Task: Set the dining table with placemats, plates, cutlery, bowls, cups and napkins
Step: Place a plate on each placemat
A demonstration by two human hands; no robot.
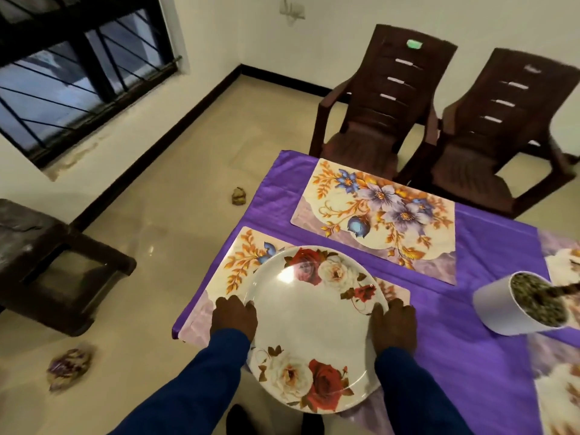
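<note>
— So where's the plate [314,328]?
— On the near placemat [241,252], at the worktop's [470,340] edge.
— And each grip?
— Left hand [233,317] and right hand [394,324] both hold its opposite rims, fingers curled over.

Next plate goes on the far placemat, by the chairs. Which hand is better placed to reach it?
Right, probably. The right hand sits on the plate side nearer the far placemat; the left hand is at the table's outer edge.

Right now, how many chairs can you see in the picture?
2. One chair stands behind the table's far end; the second chair is beside it on the right. Others may be out of view.
</note>
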